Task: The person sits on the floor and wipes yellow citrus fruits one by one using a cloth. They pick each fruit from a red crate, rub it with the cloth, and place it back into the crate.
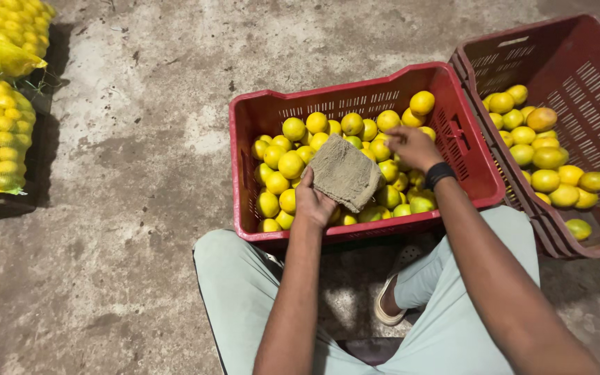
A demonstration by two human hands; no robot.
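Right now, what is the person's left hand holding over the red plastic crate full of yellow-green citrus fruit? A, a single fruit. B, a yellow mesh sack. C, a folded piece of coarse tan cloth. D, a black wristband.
C: the left hand grips a folded piece of coarse tan cloth above the fruit in the red plastic crate, while the right hand reaches among the fruit.

Bright overhead light, soft shadows under the crates, sharp focus throughout
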